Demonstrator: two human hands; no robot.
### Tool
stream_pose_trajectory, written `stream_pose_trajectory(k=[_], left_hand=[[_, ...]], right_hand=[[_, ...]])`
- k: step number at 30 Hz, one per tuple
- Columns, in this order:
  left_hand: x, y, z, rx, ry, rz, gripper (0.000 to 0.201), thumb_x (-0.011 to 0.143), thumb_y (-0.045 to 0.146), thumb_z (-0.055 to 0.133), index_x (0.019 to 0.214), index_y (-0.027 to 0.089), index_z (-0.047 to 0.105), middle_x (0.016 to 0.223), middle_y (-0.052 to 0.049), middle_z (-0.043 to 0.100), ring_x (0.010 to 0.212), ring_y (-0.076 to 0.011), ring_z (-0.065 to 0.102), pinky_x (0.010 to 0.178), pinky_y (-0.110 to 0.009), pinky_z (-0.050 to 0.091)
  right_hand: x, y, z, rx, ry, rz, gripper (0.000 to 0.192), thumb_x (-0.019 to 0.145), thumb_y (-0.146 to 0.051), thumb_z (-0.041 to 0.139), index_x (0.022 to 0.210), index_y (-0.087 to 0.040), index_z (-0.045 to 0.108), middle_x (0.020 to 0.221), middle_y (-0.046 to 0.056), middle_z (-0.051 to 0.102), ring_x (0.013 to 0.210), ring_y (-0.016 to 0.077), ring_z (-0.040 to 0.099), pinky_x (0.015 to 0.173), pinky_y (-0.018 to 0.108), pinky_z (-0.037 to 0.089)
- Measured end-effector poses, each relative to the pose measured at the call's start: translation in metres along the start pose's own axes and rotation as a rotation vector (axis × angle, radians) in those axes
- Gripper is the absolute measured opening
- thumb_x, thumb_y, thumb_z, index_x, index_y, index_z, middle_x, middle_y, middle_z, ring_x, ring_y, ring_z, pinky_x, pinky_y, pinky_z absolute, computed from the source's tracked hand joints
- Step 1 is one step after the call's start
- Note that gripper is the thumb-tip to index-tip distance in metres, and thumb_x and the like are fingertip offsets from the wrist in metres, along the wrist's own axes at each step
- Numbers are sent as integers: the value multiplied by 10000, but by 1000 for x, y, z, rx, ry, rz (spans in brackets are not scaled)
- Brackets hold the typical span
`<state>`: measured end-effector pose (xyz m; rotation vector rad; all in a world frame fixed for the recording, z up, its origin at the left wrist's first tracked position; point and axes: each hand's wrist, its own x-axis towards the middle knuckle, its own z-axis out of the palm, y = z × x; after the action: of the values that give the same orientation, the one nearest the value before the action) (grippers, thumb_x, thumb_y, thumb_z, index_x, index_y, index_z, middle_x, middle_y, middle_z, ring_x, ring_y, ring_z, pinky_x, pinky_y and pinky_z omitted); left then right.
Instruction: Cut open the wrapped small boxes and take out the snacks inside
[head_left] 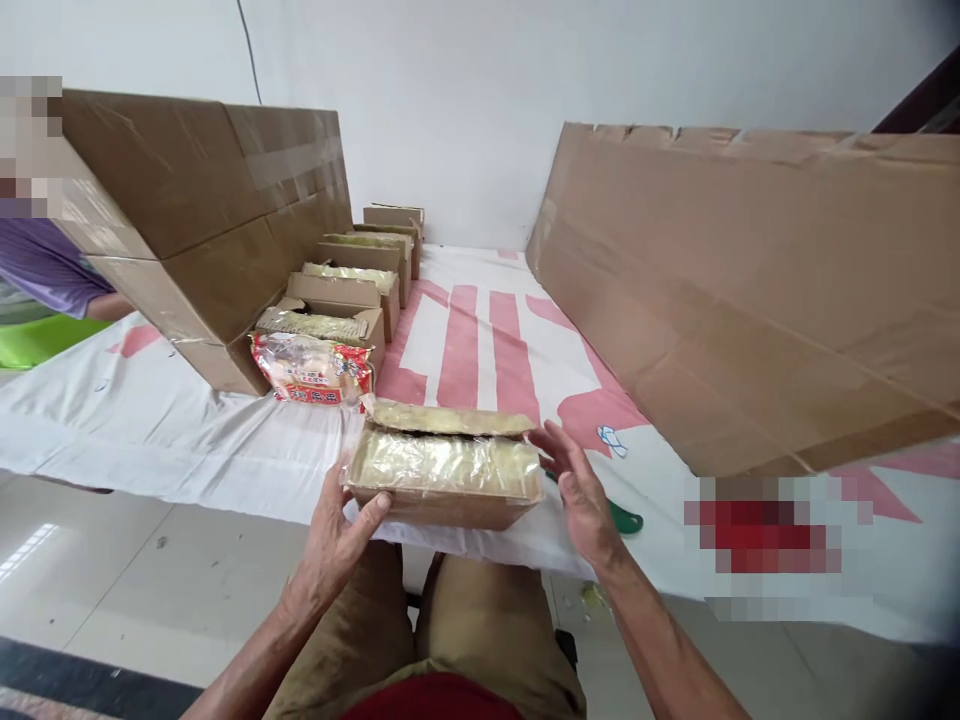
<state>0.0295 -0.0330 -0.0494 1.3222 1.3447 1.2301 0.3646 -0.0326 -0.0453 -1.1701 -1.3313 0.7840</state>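
A small open cardboard box (442,505) lined with clear yellowish plastic sits at the near edge of the white and red table cover (480,340). My left hand (337,530) grips its left end, thumb on the front wall. My right hand (581,495) is at its right end with fingers spread, touching or almost touching the box side. A red and clear plastic packet (313,368) lies just behind and to the left of the box.
A row of several similar lined boxes (352,290) runs back along a big brown carton (202,220) at the left. A large flat cardboard sheet (750,290) leans at the right. A green object (624,518) peeks out by my right hand. Another person's sleeve (45,265) shows far left.
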Motion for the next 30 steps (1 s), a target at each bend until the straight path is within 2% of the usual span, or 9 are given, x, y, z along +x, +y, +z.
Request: stream_pose_trajectory(k=[3, 6, 9, 13, 16, 18, 22, 27, 30], left_hand=[[-4, 1, 3, 49, -23, -13, 636, 824, 656, 724, 1255, 195, 640, 1279, -156, 712, 1195, -357, 691, 1004, -509, 576], [-8, -1, -11, 49, 13, -24, 618, 795, 678, 724, 1173, 193, 666, 1209, -163, 742, 1144, -364, 712, 971, -510, 591], [-11, -8, -46, 62, 80, -48, 633, 752, 688, 742, 1141, 192, 691, 1182, -173, 763, 1131, -373, 724, 974, -514, 593], [-3, -11, -109, 95, 260, -100, 626, 650, 657, 818, 1055, 193, 706, 1061, -137, 788, 1049, -380, 736, 887, -498, 617], [22, -6, -144, 125, 392, -67, 555, 628, 610, 825, 981, 200, 703, 973, -94, 772, 1018, -368, 714, 849, -471, 610], [45, -4, -156, 118, 430, -22, 513, 629, 575, 814, 954, 197, 692, 948, -74, 753, 1030, -352, 690, 895, -465, 587], [84, -10, -159, -14, 462, 35, 564, 630, 562, 767, 1032, 181, 662, 1029, -77, 732, 1090, -331, 652, 981, -462, 546], [82, -40, -143, -61, 502, 24, 681, 688, 559, 786, 1222, 179, 599, 1201, -113, 699, 1185, -322, 639, 1053, -465, 519], [75, -59, -135, -41, 502, 35, 766, 718, 550, 803, 1341, 189, 539, 1220, -116, 691, 1191, -305, 656, 1080, -465, 515]], right_hand=[[-4, 9, 11, 57, -92, 31, 797, 897, -797, 595, 1528, -314, 556, 1551, 131, 587, 1437, 382, 540, 1124, 548, 499], [-7, 3, 31, 111, -152, 18, 748, 908, -773, 605, 1522, -347, 566, 1522, 123, 609, 1381, 397, 589, 1080, 567, 537], [-7, -11, 62, 147, -246, 3, 784, 903, -787, 605, 1554, -358, 527, 1528, 123, 599, 1307, 400, 640, 1014, 573, 580], [8, -26, 124, 190, -405, -4, 841, 916, -797, 582, 1605, -333, 451, 1589, 108, 541, 1389, 381, 580, 1056, 529, 567], [34, -28, 177, 260, -443, -38, 841, 925, -776, 591, 1608, -309, 438, 1624, 101, 504, 1463, 352, 512, 1094, 477, 546], [52, -25, 207, 301, -427, -52, 878, 909, -788, 603, 1608, -284, 433, 1633, 110, 492, 1496, 337, 475, 1127, 463, 521], [67, -7, 237, 298, -383, -37, 967, 864, -854, 584, 1615, -270, 410, 1657, 122, 460, 1527, 329, 439, 1200, 502, 451], [42, 29, 221, 165, -396, 66, 838, 904, -782, 587, 1560, -269, 490, 1599, 156, 525, 1446, 354, 535, 1126, 524, 515], [24, 38, 214, 103, -451, 39, 704, 929, -639, 644, 1515, -264, 542, 1514, 147, 603, 1369, 343, 599, 1074, 500, 553]])
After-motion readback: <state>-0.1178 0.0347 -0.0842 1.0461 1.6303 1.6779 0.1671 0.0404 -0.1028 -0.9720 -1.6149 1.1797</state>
